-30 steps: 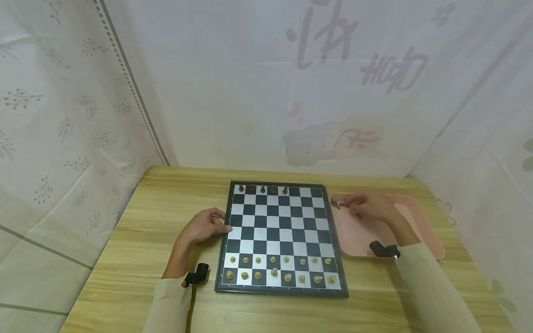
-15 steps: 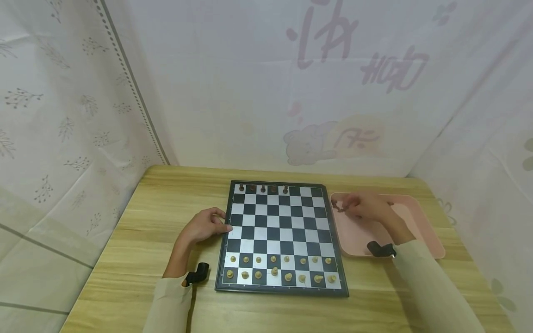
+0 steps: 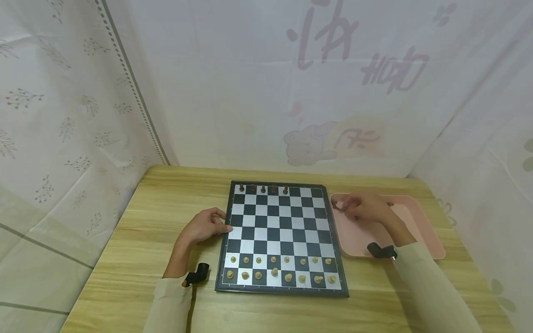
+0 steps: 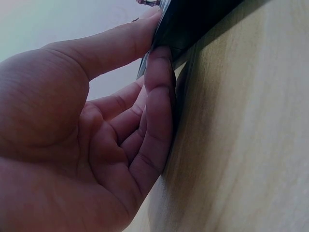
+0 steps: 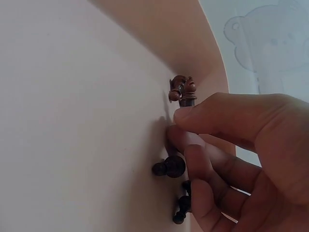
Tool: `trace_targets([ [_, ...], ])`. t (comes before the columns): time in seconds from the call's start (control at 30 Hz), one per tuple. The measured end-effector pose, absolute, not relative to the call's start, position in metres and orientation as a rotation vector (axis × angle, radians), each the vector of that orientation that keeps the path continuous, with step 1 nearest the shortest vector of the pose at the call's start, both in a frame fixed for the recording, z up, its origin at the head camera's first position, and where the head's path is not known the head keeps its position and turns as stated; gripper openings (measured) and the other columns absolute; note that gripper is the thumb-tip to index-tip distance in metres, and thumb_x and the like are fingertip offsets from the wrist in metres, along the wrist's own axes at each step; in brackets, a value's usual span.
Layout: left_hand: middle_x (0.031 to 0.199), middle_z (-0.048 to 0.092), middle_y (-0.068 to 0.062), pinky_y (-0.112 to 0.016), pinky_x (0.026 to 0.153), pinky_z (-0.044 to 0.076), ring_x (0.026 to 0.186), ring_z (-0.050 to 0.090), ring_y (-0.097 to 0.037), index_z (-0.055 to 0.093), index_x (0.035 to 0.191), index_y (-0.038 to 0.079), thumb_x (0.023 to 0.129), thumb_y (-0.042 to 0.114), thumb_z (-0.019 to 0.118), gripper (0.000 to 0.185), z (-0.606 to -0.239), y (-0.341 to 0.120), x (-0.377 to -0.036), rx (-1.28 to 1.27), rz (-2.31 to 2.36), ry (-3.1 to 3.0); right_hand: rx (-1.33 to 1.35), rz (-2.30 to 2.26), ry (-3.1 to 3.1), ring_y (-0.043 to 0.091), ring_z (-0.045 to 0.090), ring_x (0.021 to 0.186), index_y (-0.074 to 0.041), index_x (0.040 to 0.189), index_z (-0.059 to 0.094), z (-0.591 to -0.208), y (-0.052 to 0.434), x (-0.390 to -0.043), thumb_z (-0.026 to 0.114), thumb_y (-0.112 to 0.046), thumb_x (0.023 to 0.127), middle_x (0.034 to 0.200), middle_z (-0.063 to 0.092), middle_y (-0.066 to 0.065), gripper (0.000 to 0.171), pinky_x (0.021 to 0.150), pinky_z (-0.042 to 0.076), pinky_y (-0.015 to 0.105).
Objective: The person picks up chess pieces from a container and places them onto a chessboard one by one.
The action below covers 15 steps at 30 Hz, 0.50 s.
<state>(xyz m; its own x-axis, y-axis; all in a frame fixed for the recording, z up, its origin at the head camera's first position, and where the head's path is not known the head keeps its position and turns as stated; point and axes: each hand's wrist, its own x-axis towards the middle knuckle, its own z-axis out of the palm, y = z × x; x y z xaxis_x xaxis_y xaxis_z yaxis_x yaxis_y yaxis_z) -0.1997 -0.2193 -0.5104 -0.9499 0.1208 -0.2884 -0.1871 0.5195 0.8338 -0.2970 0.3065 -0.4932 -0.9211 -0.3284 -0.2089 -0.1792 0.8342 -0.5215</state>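
My right hand (image 3: 366, 208) is down in the pink tray (image 3: 420, 231), fingers curled, thumb and forefinger pinching a dark chess piece (image 5: 183, 92) near the tray's far corner. The piece sticks out just past my fingertips (image 5: 193, 116), close against the tray wall. Another dark piece (image 5: 170, 166) lies on the tray floor right under my fingers, touching them, and one more dark piece (image 5: 181, 208) sits lower down by my palm.

My left hand (image 3: 204, 226) rests on the wooden table (image 3: 137, 240) at the left edge of the chessboard (image 3: 280, 231). Its fingers (image 4: 157, 106) lie fairly straight along the board's rim, with the thumb on top of the edge, bracing it rather than gripping.
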Motion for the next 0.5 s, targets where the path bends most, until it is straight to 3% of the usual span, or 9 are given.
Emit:
trace_targets([
  [0.2,0.087,0.067,-0.009,-0.036,0.074,0.045,0.081,0.058,-0.024,0.069,0.123,-0.003,0.092,0.018,0.092,0.044,-0.5097,-0.2194,-0.1993,-0.056,1.396,2.456,-0.381,-0.782,2.729,0.022,0.065,0.083,-0.01,0.109,0.081,-0.4962,0.3081,-0.2964,0.076,-0.005,0.095,0.091,0.076,0.0,0.016,0.078,0.049,0.041],
  [0.5,0.085,0.066,-0.009,-0.036,0.073,0.044,0.08,0.057,-0.024,0.069,0.123,-0.003,0.091,0.018,0.092,0.045,-0.5091,-0.2194,-0.1992,-0.055,1.398,2.457,-0.42,-0.806,2.759,0.023,0.066,0.09,-0.01,0.114,0.083,-0.4978,0.3098,-0.2944,0.078,-0.009,0.098,0.097,0.079,-0.001,0.017,0.082,0.049,0.04],
])
